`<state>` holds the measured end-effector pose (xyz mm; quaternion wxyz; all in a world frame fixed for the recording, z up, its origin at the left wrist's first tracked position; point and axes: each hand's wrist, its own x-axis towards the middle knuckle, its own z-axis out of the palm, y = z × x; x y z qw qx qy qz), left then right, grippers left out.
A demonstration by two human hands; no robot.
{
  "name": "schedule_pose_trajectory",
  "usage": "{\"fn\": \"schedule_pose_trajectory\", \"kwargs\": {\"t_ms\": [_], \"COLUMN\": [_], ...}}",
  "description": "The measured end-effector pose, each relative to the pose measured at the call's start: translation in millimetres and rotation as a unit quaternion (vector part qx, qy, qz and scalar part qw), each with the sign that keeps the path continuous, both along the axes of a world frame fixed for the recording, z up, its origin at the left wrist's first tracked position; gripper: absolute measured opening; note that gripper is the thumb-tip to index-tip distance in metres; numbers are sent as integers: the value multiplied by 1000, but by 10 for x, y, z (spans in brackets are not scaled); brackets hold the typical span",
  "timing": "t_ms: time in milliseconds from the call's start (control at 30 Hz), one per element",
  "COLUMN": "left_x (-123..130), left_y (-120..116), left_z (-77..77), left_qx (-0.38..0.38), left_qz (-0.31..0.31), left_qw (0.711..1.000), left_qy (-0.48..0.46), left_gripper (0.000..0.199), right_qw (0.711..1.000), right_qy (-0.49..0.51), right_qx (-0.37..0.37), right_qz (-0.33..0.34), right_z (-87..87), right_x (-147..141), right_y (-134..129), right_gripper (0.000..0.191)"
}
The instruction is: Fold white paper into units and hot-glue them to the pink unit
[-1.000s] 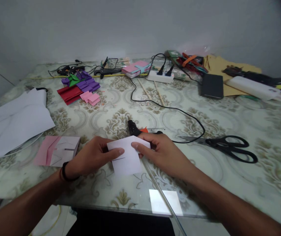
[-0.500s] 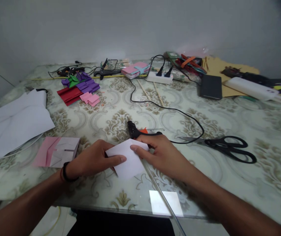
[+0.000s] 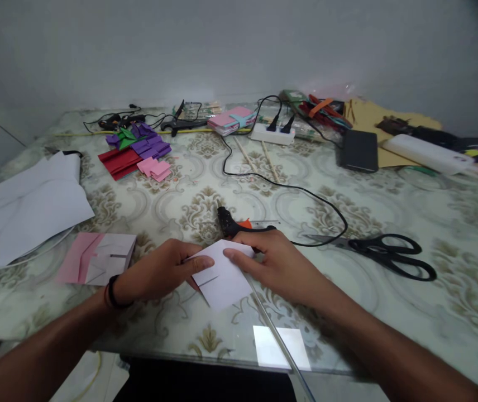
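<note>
As the head view shows it, white paper sits bottom-centre, lifted at the dial's 6 o'clock; left hand pinches its 10 o'clock edge, thumb over, fingers under; right hand pinches its 1 o'clock edge likewise; both grips have no visible gap; glue gun just past it at 12, scissors at 3, card at 9, rod at 5; uneven thumb pressure could crease paper or tear it at the dark line; a right-knuckle bump could shift gun; versus half a second ago, dark line now shows, paper's lower corner swung slightly right.
</note>
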<state>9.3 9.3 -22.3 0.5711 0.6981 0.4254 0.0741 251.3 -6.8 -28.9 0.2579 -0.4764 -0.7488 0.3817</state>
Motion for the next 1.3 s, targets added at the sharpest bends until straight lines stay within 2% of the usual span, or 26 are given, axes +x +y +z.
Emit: {"fn": "schedule_pose_trajectory", "kwargs": {"t_ms": [133,300,433,600,767,833,900,967,1033,1167,1300], "left_x": [-10,1,2,-2,-12,-30,-48,-55,-48,-14,29], "left_y": [23,40,39,46,28,21,20,22,21,-1,-19], "left_z": [20,57,67,60,54,46,33,19,11,19,21], "left_qx": [-11,-46,-35,-14,38,58,64,46,9,-56,-120], "left_qz": [-8,43,70,40,45,73,141,222,280,333,332], "left_qw": [999,997,996,998,998,996,987,968,943,917,909], "left_qy": [-32,-52,-53,-37,12,9,-30,-108,-180,-211,-224], "left_gripper": [39,49,47,40,34,36,33,29,27,26,32], "right_qw": [1000,999,999,999,1000,1000,997,989,983,985,985], "right_qy": [-4,1,2,23,22,13,-21,-75,-123,-132,-132], "right_qx": [-6,-8,-21,-28,-19,10,69,125,130,110,105], "right_qz": [-13,-37,-37,-37,-9,-4,-24,-32,-30,-1,27], "right_z": [3,25,37,26,74,102,96,43,-37,-155,-199], "right_x": [20,44,51,22,28,78,145,208,253,297,320], "right_y": [19,46,51,30,23,57,108,160,200,233,264], "right_gripper": [32,36,36,36,38,36,28,15,25,34,44]}}
